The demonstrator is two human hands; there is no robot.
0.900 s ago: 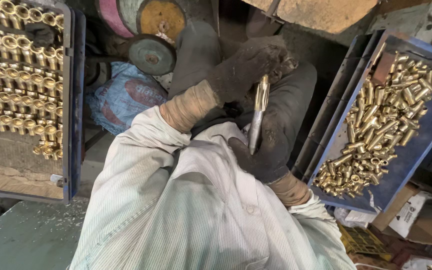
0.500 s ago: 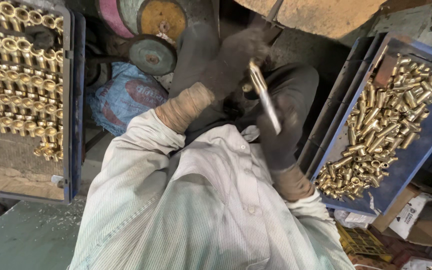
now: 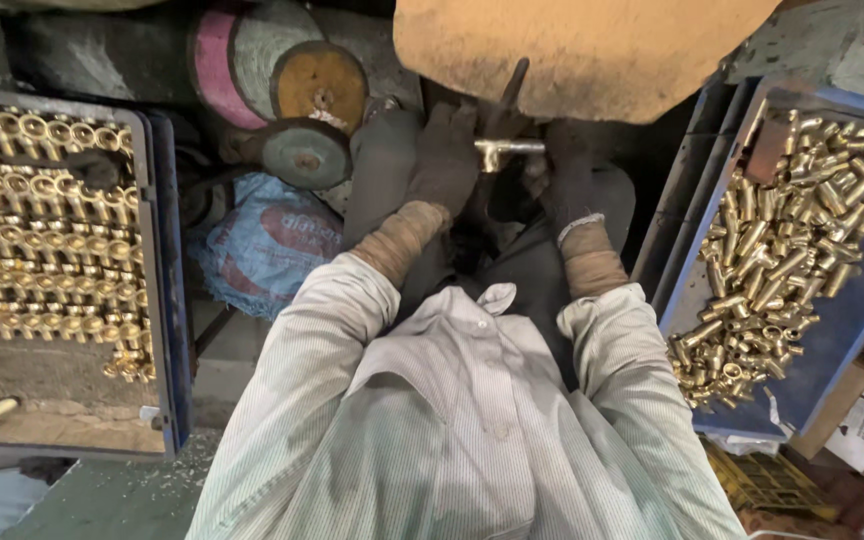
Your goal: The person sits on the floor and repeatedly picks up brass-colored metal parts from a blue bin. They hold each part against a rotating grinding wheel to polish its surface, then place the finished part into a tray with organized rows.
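View downward from the head camera, near to far. Nearest lay the person's striped shirt [image 3: 452, 440], both sleeves running forward to wrapped wrists. Beyond these, the left hand [image 3: 444, 160] and right hand [image 3: 570, 180], both in dark gloves, met just under the edge of the large tan wheel [image 3: 582, 50]. Between them a brass fitting [image 3: 507, 148] was held, its long axis roughly level and crosswise to the view, with a short tee end toward the left hand. The left hand was closed about that tee end; the right hand was curled near the opposite end, though whether its fingers actually gripped the fitting could not be told, the glove and shadow hiding the contact. The fitting lay directly ahead of the body, about midway between the hands and slightly nearer the left, and just beside the wheel's lower rim; contact with the wheel could not be confirmed. To the left stood a blue tray [image 3: 167, 290] of brass parts in ordered rows; to the right, a second blue tray [image 3: 852, 340] of loose brass pieces in a heap, nearer the right hand. Farther off, left of the wheel, lay smaller discs [image 3: 302, 155] and a blue bag [image 3: 272, 245].
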